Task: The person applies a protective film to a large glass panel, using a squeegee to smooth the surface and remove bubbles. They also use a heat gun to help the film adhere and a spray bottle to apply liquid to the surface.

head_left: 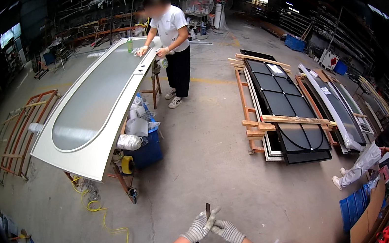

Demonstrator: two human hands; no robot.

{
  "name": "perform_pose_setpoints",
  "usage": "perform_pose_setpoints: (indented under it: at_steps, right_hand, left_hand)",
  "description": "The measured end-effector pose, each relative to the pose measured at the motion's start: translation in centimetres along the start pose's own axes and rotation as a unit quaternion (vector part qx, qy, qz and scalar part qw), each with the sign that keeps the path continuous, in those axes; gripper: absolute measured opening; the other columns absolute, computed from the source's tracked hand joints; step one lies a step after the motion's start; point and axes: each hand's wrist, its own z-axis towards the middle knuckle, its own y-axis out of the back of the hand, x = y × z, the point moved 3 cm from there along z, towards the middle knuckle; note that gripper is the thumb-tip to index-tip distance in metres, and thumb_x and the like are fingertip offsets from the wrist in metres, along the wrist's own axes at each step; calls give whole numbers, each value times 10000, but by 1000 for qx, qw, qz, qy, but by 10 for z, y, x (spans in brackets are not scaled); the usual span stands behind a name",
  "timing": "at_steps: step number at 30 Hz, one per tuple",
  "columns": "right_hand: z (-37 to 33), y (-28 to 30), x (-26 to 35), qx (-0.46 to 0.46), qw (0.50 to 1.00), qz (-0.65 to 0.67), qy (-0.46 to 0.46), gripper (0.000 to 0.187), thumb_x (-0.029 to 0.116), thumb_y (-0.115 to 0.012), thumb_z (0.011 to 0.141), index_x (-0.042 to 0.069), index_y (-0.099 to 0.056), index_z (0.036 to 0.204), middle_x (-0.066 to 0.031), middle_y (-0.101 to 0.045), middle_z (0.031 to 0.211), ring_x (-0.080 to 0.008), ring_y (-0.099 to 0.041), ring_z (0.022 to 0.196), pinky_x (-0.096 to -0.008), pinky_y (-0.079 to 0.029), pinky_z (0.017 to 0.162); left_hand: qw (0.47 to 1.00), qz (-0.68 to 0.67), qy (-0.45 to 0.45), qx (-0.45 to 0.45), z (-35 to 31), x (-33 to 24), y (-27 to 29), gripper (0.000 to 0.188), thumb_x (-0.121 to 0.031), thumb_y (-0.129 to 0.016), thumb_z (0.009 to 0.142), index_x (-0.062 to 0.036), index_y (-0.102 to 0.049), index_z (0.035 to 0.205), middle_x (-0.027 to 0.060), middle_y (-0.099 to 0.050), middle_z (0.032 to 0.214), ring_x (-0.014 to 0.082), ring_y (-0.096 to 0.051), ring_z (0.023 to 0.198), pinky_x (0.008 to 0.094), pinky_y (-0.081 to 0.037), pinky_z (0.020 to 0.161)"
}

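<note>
Both my hands wear pale striped knit work gloves and meet in front of my waist at the lower middle. My left hand (198, 229) is closed around a dark flat strip (208, 211), whose narrow end sticks up past the fingers; its exact kind is unclear. Against the left fingers rests my right hand (228, 231), its fingers stretched toward them and partly overlapping. I see nothing held in the right hand. Ahead on the left lies a large white door panel (78, 161) with a rounded frosted glass inset (89, 99), raised on stands.
Beside the panel, a co-worker (172, 30) in gloves wipes it. A blue bin (146, 150) stands beneath, and a yellow cord (104, 218) trails across the floor. Black framed panels (284, 104) lie on a rack to the right. Another person (382, 145) is at far right, near cardboard (367, 216).
</note>
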Motion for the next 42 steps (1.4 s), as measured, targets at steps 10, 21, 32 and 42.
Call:
perform_pose_setpoints:
  at_steps: [10, 21, 32, 42]
  right_hand:
    - [91, -75, 70, 239, 967, 32, -78, 300, 323, -542, 958, 39, -596, 1038, 12, -541, 707, -87, -522, 637, -254, -460, 629]
    - [239, -142, 125, 471, 800, -337, 156, 456, 477, -527, 918, 67, -615, 1097, -127, -658, 896, -279, -659, 897, -349, -475, 770]
    - [258, -266, 171, 609, 743, -178, 212, 440, 372, -584, 905, 32, -597, 1184, -167, -530, 1271, -293, -531, 1170, -376, -430, 978]
    - [371, -418, 196, 212, 952, -125, 179, 307, 319, -533, 952, 28, -618, 899, -32, -571, 633, -102, -527, 572, -275, -454, 551]
  left_hand:
    - [942, -128, 84, -299, -60, 14, 111, 709, -601, -242, 965, -57, -415, 1386, 160, -562, 1250, 252, -554, 1136, 388, -393, 1006]
    - [647, -431, 60, -627, -126, 43, 202, 739, -634, -322, 938, 53, -584, 1013, 30, -447, 521, 186, -506, 526, 386, -526, 799]
    - [816, 42, 224, -531, -121, 64, 230, 187, -167, -596, 862, -21, -621, 976, 110, -663, 862, 257, -640, 801, 339, -510, 700]
    - [780, -47, 379, -496, -307, 106, 333, 381, -310, -650, 856, -34, -630, 1118, 181, -681, 913, 279, -662, 830, 339, -516, 764]
